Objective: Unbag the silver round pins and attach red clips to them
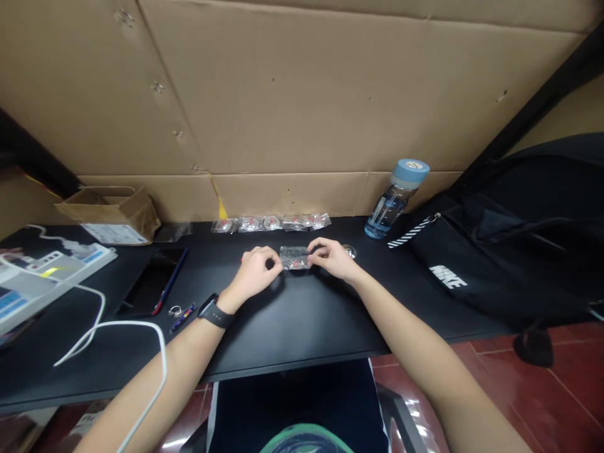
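Note:
A small clear plastic bag [293, 253] with something red and shiny in its lower part is stretched flat just above the black table. My left hand [255, 272] pinches its left edge between thumb and finger, a dark watch on that wrist. At the opposite edge my right hand [334, 259] pinches the bag in the same way. A round silvery piece [350, 251] lies just behind my right hand, partly hidden by it. Along the back of the table runs a row of similar clear packets [272, 223] with red marks.
A water bottle [391, 204] and a black bag [453, 264] stand on the right. To the left are a phone [153, 281], keys [183, 316], an open cardboard box [113, 214] and a power strip [51, 280]. A white cable [126, 323] crosses my left forearm. Cardboard walls the back.

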### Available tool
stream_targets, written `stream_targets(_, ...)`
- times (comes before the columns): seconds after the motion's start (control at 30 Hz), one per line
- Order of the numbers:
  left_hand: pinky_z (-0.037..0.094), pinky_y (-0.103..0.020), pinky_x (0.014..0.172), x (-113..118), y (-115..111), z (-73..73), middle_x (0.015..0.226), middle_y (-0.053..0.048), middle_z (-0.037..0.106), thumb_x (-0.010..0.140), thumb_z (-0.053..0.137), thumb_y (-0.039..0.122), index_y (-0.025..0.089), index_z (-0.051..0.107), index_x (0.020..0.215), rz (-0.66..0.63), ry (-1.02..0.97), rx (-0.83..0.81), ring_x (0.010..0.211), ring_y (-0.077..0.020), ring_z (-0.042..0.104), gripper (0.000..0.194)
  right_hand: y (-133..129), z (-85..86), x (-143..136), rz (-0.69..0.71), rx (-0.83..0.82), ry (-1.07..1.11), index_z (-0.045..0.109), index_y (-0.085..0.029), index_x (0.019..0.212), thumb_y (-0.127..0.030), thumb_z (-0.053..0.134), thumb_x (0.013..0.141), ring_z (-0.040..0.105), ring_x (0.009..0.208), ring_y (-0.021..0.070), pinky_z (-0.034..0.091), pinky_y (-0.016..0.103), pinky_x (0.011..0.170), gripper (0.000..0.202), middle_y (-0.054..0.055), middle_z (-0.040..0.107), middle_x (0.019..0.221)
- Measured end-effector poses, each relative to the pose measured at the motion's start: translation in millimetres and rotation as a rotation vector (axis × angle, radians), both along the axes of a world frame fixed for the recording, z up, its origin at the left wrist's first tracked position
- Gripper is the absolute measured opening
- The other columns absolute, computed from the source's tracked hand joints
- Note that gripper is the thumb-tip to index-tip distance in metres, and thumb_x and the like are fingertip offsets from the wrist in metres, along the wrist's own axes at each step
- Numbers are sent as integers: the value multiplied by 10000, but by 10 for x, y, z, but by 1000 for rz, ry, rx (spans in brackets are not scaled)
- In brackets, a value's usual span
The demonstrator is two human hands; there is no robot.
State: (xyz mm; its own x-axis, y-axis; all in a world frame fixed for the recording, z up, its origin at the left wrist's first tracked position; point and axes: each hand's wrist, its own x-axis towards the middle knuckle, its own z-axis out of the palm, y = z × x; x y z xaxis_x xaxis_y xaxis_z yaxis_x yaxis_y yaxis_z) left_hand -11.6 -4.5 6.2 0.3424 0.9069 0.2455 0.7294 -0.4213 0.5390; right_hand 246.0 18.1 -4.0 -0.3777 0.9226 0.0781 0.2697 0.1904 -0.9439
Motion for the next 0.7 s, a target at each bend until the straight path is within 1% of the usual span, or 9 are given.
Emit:
stream_targets(0.07,418,-397,871,24,-2,-45,948,-31,729,908,588,271,219,651,796,56,45,15,974,-257,619,138,-20,-24,-22,-39,66,-99,595,-220,1122,-282,690,843,689,644,164,490,273,680,301,-13,766,746)
stream_targets(0.13,403,-411,863,40,-10,-74,965,-44,706,922,596,312,219,636,885,100,96,54,976,-270,601,108,-47,-39,-45,-70,161,-210,570,-238,1212,-215,669,827,673,629,154,490,277,713,397,-45,750,725)
stream_targets(0.2,399,-410,855,45,-23,-78,1050,-65,688,940,594,333,218,626,999,86,123,109,1002,-275,588,133,-68,-49,-66,-87,239,-278,562,-248,1263,-172,644,823,657,626,146,486,274,730,454,-63,725,706)
stream_targets(0.27,396,-410,876,44,-37,-66,1194,-90,671,973,555,303,229,631,1142,1,139,164,1090,-278,579,200,-76,-59,-83,-80,283,-308,589,-251,1259,-152,626,831,640,626,137,476,261,714,441,-64,706,711)
stream_targets(0.33,385,-424,936,40,-51,-56,1334,-99,643,1003,498,252,256,613,1291,-111,164,193,1228,-280,546,310,-69,-69,-91,-61,309,-351,659,-246,1176,-141,618,841,617,621,129,456,247,685,354,-59,682,704)
stream_targets(0.43,357,-471,1027,34,-65,-71,1435,-89,619,1032,465,275,289,568,1414,-217,219,157,1367,-300,466,396,-42,-74,-81,-38,355,-444,747,-230,1038,-108,602,852,584,629,126,435,250,674,266,-35,662,709)
stream_targets(0.53,354,-505,1043,33,-64,-106,1449,-79,618,1028,494,333,306,555,1438,-227,250,105,1366,-325,452,415,-30,-59,-53,-19,426,-506,781,-224,1058,-75,583,858,599,741,153,467,285,757,318,14,675,831)
stream_targets(0.63,378,-480,1006,41,-58,-126,1425,-89,623,1003,530,300,291,533,1458,-200,261,118,1312,-317,479,455,-54,-40,-34,23,475,-545,772,-228,1142,-75,611,845,612,938,204,490,345,894,371,64,668,1024)
stream_targets(0.7,391,-458,972,50,-59,-125,1386,-98,633,1002,537,299,277,549,1442,-192,275,140,1281,-313,490,441,-84,-32,-39,44,488,-567,743,-232,1220,-108,663,835,591,1021,232,487,384,953,413,82,652,1132)
